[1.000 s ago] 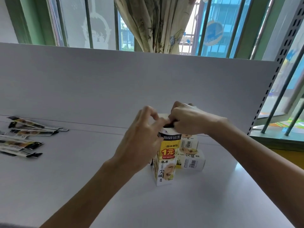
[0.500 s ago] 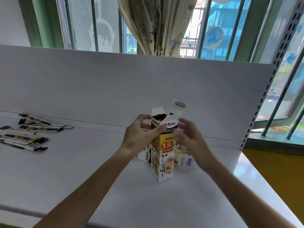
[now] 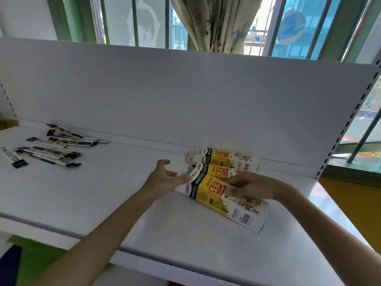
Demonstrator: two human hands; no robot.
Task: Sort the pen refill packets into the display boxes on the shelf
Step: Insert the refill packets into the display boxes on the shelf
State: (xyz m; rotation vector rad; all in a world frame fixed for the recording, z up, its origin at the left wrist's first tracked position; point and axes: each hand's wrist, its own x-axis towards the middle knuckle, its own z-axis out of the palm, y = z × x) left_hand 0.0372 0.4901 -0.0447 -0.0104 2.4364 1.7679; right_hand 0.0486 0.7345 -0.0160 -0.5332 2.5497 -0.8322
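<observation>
A yellow, black and white display box (image 3: pixel 208 196) lies on its side on the white shelf (image 3: pixel 103 193), its open end toward the left. My right hand (image 3: pixel 250 185) rests on top of it with fingers curled over its upper face. My left hand (image 3: pixel 165 178) is at the box's open end, fingers spread and touching the flap. Two more boxes of the same kind (image 3: pixel 224 159) lie flat behind it against the back panel. Several pen refill packets (image 3: pixel 53 145) are scattered at the far left of the shelf.
The white back panel (image 3: pixel 185 96) rises behind the shelf, with a perforated upright (image 3: pixel 350 120) at its right end. Beyond are barred windows and a curtain (image 3: pixel 214 21). The shelf's front edge (image 3: pixel 144 259) runs across the lower part of the view.
The box that stood upright between my hands now lies on its side. My right hand moved onto its top; my left hand shifted to its open end.
</observation>
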